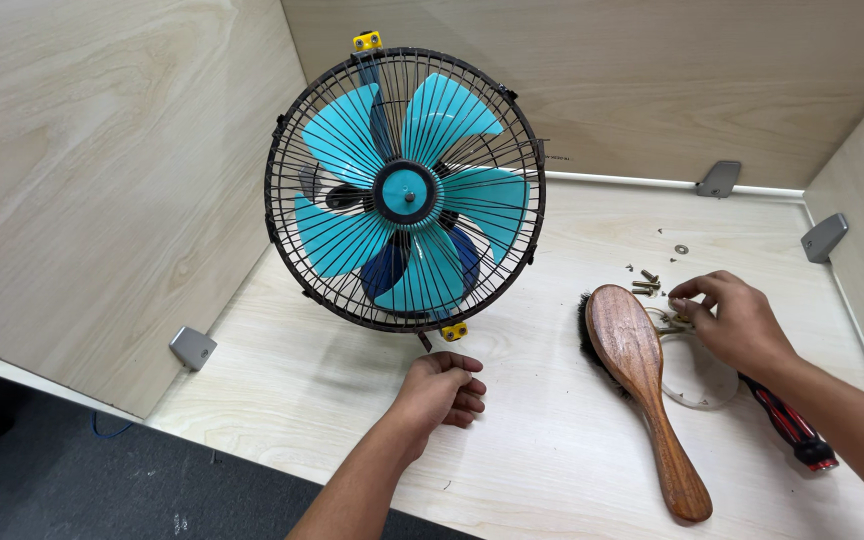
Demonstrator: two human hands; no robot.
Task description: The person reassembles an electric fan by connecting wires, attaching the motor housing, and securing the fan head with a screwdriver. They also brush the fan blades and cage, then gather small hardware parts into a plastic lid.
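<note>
Round wire-caged fan [405,190], left hand [439,390] at base.

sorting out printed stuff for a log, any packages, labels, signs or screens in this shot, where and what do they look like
None in view: no package, label, sign or screen shows. Only a caged fan with blue blades, a wooden brush, loose screws by the right hand, and the left hand at the fan's base.
</note>
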